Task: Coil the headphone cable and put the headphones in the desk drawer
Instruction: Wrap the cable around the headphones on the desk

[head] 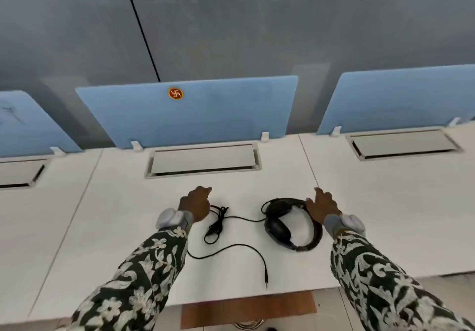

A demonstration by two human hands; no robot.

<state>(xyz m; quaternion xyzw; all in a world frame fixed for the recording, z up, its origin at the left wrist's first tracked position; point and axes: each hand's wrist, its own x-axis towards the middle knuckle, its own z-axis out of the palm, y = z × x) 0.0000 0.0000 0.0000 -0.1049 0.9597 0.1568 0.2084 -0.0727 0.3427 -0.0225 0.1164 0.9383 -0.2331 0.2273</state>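
Observation:
Black over-ear headphones [279,227] lie flat on the white desk [123,215], right of centre. Their thin black cable [218,224] runs left into a loose tangle, then loops back along the desk to the plug [266,279] near the front edge. My left hand [195,203] is over the left end of the tangle, fingers curled downward; whether it grips the cable is hidden. My right hand [322,206] rests at the upper right of the headband, fingers stretched forward and holding nothing. No drawer shows.
A metal cable flap [204,159] is set into the desk behind the hands, below a blue divider panel [192,117]. Similar flaps and panels stand on the neighbouring desks left and right. A brown surface [248,310] shows under the front edge.

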